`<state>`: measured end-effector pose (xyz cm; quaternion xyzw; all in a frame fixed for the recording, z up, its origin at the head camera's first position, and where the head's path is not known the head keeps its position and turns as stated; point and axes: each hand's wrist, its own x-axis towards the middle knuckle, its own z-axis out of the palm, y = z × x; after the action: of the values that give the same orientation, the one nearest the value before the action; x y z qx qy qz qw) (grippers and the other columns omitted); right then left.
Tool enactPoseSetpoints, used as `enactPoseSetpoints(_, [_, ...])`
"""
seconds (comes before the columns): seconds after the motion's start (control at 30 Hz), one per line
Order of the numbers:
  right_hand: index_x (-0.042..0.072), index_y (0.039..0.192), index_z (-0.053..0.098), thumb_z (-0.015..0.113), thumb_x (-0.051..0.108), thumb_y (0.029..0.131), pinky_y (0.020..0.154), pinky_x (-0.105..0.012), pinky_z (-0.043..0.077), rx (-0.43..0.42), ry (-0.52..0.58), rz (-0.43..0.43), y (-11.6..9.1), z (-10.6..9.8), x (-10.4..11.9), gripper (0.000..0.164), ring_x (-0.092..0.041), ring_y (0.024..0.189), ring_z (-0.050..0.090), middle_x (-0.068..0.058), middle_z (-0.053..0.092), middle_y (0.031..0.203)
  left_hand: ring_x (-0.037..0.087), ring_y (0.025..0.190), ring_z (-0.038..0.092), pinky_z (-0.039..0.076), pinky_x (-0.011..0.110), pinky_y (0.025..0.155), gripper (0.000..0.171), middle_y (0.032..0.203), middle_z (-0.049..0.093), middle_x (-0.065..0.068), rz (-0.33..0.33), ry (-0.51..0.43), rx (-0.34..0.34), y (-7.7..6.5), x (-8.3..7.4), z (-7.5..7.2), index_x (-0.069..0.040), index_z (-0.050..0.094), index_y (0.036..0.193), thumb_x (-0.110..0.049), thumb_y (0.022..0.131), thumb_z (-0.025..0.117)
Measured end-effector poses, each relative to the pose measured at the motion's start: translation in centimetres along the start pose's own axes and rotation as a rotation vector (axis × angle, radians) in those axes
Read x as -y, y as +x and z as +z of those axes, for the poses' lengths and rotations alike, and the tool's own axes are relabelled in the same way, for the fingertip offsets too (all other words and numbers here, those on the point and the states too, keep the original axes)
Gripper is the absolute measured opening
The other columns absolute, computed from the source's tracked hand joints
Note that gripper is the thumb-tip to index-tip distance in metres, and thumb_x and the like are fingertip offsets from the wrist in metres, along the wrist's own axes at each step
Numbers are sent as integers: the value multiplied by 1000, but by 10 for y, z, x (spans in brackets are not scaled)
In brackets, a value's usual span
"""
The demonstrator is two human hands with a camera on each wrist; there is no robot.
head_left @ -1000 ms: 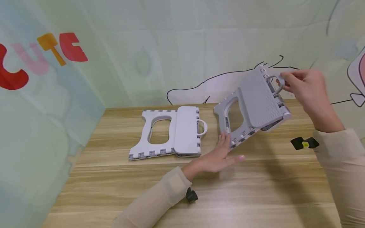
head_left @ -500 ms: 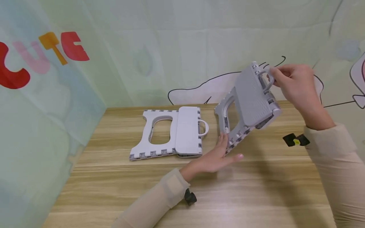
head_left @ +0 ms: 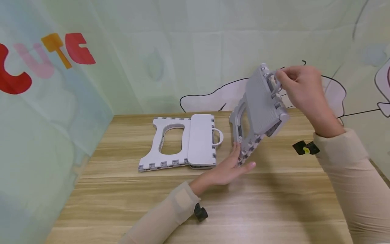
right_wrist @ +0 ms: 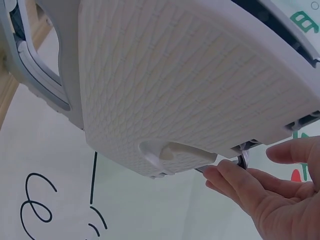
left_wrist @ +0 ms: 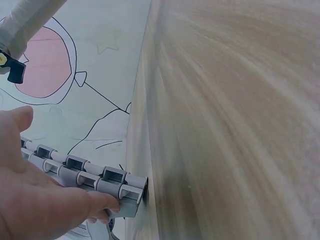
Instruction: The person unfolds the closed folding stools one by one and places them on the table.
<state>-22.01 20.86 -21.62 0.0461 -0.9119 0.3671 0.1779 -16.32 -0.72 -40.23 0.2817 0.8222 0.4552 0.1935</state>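
A grey folding stool (head_left: 262, 105), folded flat, stands steeply tilted at the back right of the table, its leg end low and its seat end raised. My right hand (head_left: 301, 86) grips the small loop handle (head_left: 276, 86) at the raised end. In the right wrist view the fingers (right_wrist: 240, 182) curl at that handle below the textured seat (right_wrist: 175, 85). My left hand (head_left: 225, 169) presses its outstretched fingers against the stool's low front corner, thumb held apart. The left wrist view shows that hand (left_wrist: 45, 195) along the stool's notched edge (left_wrist: 95, 175).
A second folding stool (head_left: 201, 139), white and folded, lies flat on the wooden table (head_left: 122, 196) left of the tilted one, its handle towards it. A printed cloth backdrop (head_left: 152, 57) rises behind the table and along its left side.
My right hand has moved left and slightly up with the handle, tipping the grey stool more upright. My left hand stays at its low corner, shifting only slightly. The white stool has not moved.
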Motion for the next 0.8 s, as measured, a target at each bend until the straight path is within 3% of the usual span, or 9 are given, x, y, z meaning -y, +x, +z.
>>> enactPoseSetpoints(0.2, [1, 124, 69, 46, 39, 104, 63, -26, 37, -14, -8, -13, 1, 6, 7, 49, -25, 88, 55, -19, 69, 115, 33, 150, -6, 8, 47, 120, 101, 161, -19, 17, 6, -28, -1, -1, 2, -1, -5, -12, 157, -67, 97, 41])
enactPoseSetpoints(0.4, [3, 124, 70, 46, 39, 104, 60, -27, 35, -8, -29, -54, 0, 10, 12, 48, -20, 66, 46, -17, 70, 115, 31, 150, -5, 8, 44, 121, 103, 162, -18, 16, 10, -52, -6, -1, 5, -2, -4, -12, 157, -67, 97, 42])
enactPoseSetpoints(0.53, [5, 127, 68, 45, 41, 104, 51, -26, 33, 13, -34, -59, 0, 14, 17, 49, -16, 53, 37, -15, 70, 116, 29, 150, -6, 7, 42, 121, 103, 162, -19, 15, 18, -71, -8, -3, 5, -3, -3, -13, 156, -65, 98, 43])
enactPoseSetpoints(0.63, [5, 126, 69, 46, 40, 104, 41, -25, 26, 17, -19, -78, 1, 18, 21, 47, -13, 46, 30, -16, 71, 107, 25, 149, -8, 5, 41, 121, 103, 162, -19, 15, 24, -88, -12, -3, 5, -5, -3, -14, 156, -65, 98, 44])
enactPoseSetpoints(0.73, [4, 125, 70, 47, 38, 104, 41, -23, 26, 17, -4, -96, 2, 22, 25, 46, -14, 47, 31, -16, 70, 99, 23, 149, -9, 4, 40, 121, 103, 162, -19, 15, 50, -102, -17, -4, 6, -5, -3, -14, 156, -64, 98, 44])
enactPoseSetpoints(0.8, [4, 125, 70, 48, 38, 104, 44, -21, 31, 21, -1, -99, 3, 24, 28, 46, -15, 54, 41, -17, 71, 102, 22, 149, -9, 4, 39, 121, 102, 162, -19, 14, 69, -113, -21, -3, 7, -5, -3, -14, 156, -63, 99, 45])
